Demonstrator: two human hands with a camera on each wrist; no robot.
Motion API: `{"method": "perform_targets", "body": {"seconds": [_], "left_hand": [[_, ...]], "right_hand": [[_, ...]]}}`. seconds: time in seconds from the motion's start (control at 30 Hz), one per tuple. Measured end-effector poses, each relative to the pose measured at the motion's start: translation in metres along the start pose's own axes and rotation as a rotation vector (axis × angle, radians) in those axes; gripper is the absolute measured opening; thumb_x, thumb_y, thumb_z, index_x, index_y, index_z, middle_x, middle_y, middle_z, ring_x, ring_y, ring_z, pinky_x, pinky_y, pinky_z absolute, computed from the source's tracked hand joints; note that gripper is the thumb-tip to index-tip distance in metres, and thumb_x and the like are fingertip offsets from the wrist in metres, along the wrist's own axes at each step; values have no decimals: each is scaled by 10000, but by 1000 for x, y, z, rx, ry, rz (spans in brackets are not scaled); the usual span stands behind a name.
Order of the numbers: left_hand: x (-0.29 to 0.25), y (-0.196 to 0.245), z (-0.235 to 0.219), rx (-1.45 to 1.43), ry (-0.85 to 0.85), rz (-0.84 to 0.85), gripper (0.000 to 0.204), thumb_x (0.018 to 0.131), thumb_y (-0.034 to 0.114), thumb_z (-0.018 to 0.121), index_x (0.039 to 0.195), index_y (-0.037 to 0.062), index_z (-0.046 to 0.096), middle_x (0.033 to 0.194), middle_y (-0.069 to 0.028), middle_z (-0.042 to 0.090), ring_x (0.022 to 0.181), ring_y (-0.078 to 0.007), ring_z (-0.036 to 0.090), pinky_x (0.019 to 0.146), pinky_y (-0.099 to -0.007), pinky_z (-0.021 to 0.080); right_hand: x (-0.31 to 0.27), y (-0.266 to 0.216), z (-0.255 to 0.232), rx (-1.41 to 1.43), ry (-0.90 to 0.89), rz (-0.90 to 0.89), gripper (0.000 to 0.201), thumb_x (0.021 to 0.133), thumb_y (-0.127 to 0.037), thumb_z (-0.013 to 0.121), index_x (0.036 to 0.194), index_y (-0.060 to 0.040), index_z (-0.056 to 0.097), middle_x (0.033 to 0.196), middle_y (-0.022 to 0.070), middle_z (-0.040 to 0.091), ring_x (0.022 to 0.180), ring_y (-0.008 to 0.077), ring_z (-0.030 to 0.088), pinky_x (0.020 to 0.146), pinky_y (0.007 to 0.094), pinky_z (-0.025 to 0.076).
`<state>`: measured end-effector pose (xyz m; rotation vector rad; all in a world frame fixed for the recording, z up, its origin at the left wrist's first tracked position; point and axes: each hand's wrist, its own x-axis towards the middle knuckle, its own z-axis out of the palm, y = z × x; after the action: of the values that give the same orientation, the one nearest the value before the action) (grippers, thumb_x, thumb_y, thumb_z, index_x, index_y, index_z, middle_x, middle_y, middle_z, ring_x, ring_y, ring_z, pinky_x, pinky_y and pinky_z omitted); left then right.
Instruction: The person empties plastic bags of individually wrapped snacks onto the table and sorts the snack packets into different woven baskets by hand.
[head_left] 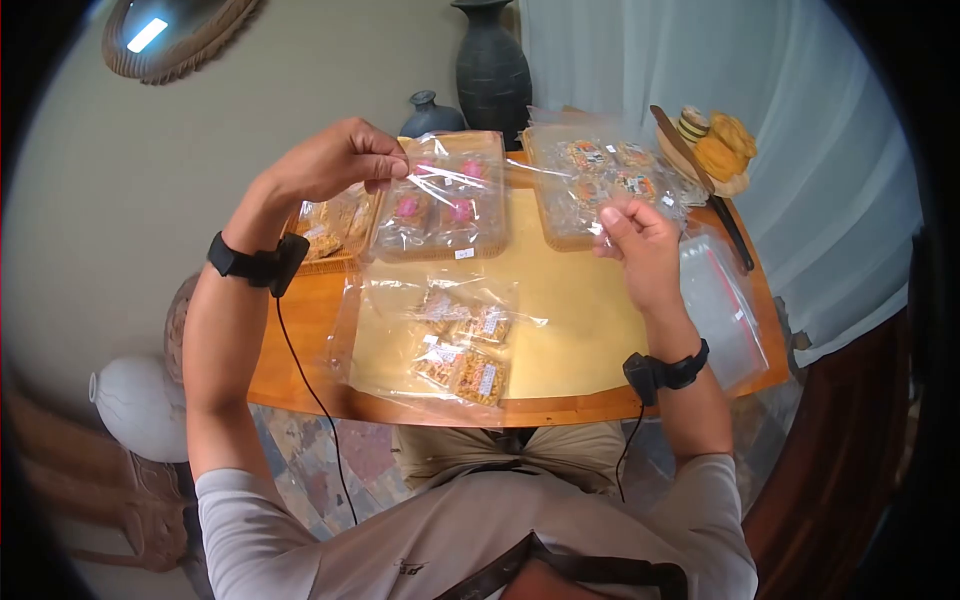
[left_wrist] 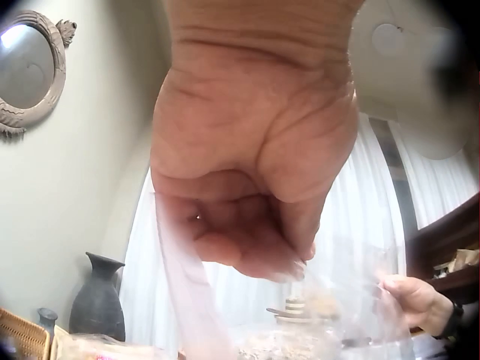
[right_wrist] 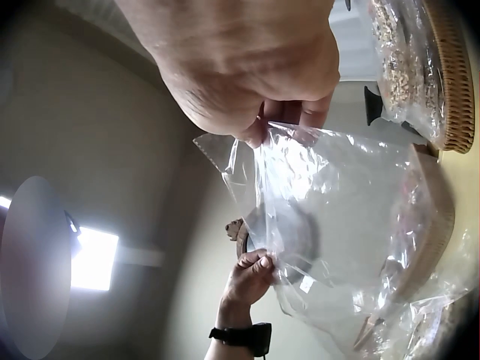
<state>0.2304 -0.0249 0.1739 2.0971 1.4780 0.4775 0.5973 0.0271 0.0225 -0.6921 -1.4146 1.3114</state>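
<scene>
A clear plastic bag (right_wrist: 337,180) is stretched between both hands above the table. My left hand (head_left: 345,165) pinches one top corner, fingers curled in, over the basket with pink-marked packs (head_left: 460,208). At the other side my right hand (head_left: 645,245) pinches the bag between thumb and fingers, in front of the basket of labelled packs (head_left: 635,185). Below the hands, several small labelled snack packs (head_left: 480,378) lie grouped within clear plastic near the table's front edge. In the left wrist view a translucent strip of the bag (left_wrist: 184,289) hangs beside the left fingers.
Flat clear bags with a red strip (head_left: 715,310) lie at the table's right. Behind them are a knife (head_left: 733,235) and a wooden plate of bread-like items (head_left: 725,150). Another snack basket (head_left: 330,225) stands at the left, dark vases (head_left: 493,70) at the back.
</scene>
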Motion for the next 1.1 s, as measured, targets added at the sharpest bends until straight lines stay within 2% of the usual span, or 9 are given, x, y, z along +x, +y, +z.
{"method": "perform_targets", "body": {"seconds": [0.43,0.53,0.63,0.77,0.87,0.93,0.97,1.03,1.1], "left_hand": [[3,2,8,161,-35,118,298,983,264,681,932,-28,705,719,5,611,685,-91,535,646,-279,478],[1,-13,6,-48,-40,115,253,990,239,677,928,-5,707,735,22,619,671,-72,534,625,-253,466],[-5,-21,-8,-175,72,55,252,1000,266,667,920,31,708,736,27,628,654,-61,545,595,-229,451],[-7,-35,-23,-384,109,13,217,1006,259,659,974,53,720,726,43,598,612,-38,487,568,-196,406],[-2,-60,-15,-496,247,64,287,1006,314,651,1136,59,675,912,10,671,744,-64,597,648,-211,488],[-4,-69,9,-1071,297,162,453,976,419,674,1278,84,628,1103,-37,683,939,-105,666,808,-242,521],[-7,-71,20,-1061,286,164,453,976,419,674,1278,84,628,1103,-37,683,939,-105,666,808,-242,521],[-19,-76,47,-1147,-61,123,541,970,455,667,1362,95,571,1243,-69,654,1094,-145,664,918,-309,536],[-20,-77,75,-980,46,-29,469,982,419,662,1309,87,607,1173,-57,675,1021,-134,677,876,-295,546]], "right_hand": [[8,-28,15,28,150,-95,344,1035,-311,607,1087,18,692,975,72,695,839,125,658,708,261,576],[11,-31,5,106,185,-83,340,1031,-300,613,1077,27,691,988,88,697,842,130,665,703,261,577],[13,-38,-1,324,111,-84,300,1017,-273,632,1092,12,689,995,93,701,838,140,674,686,260,576],[7,17,-9,-43,-129,83,248,991,-212,665,1157,-28,663,959,55,690,832,140,680,677,260,576],[8,30,-5,78,-133,226,200,987,-181,667,1140,-53,656,928,29,675,826,129,677,676,262,577],[5,34,-2,271,-18,245,164,988,-169,663,1112,-62,657,911,18,666,819,121,673,674,265,577],[9,35,-6,386,22,241,129,992,-167,655,1077,-70,656,899,10,662,802,119,668,675,268,577],[9,40,-13,501,72,230,98,996,-165,647,1041,-78,655,888,3,657,786,116,662,676,272,578],[10,51,-18,574,82,247,91,995,-170,651,1033,-87,653,885,-7,651,785,110,651,686,276,572]]}}
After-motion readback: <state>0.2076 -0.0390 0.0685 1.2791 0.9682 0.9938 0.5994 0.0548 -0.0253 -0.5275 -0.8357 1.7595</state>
